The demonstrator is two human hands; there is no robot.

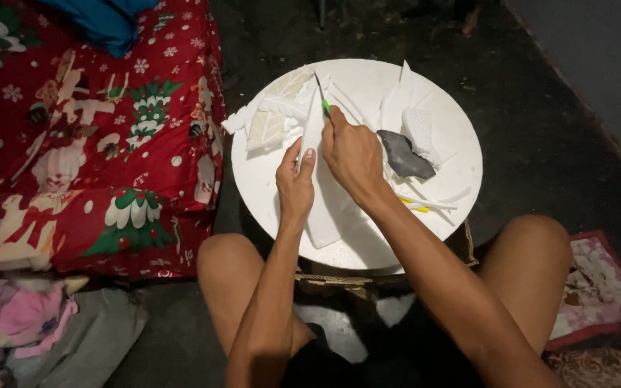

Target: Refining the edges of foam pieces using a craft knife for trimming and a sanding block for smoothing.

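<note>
A round white foam board [274, 197] lies in front of my knees, with several cut white foam pieces on it. My right hand [353, 154] is shut on a green-handled craft knife [323, 99], whose blade points away from me onto a long white foam strip [321, 205]. My left hand [295, 179] presses flat on that strip, fingers together, right beside the knife hand. A carved leaf-shaped foam piece [273, 115] lies at the board's far left.
A dark grey stone-like lump [402, 156] and a white foam block [420, 129] rest on the board's right side, with yellow sticks [415, 206] near my right wrist. A red patterned mattress [88, 136] lies left. A patterned mat [598, 284] is at right.
</note>
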